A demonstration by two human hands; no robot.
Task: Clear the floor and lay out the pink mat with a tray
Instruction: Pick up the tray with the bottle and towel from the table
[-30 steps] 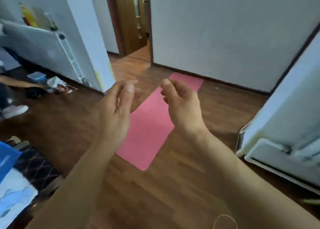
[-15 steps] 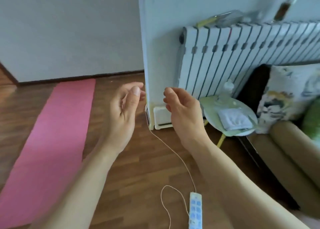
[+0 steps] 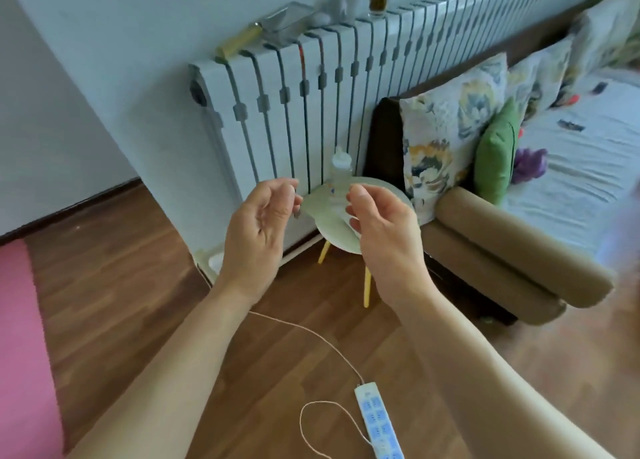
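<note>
Only two hands and two forearms show of the person. The left hand (image 3: 258, 230) and the right hand (image 3: 384, 236) are bare, and so are both forearms, from the wrists to the bottom edge of the view. The fingers (image 3: 360, 195) have short nails. The forearms look smooth and widen toward the elbows.

Soft, even daylight fills the room — no hard shadows, just a dull sheen on the wood floor (image 3: 114, 285). My left hand (image 3: 258, 236) and right hand (image 3: 384, 236) look sharp; the wide lens bows the radiator (image 3: 311, 112), and the sofa (image 3: 519, 261) at the right edge smears into blur.
</note>
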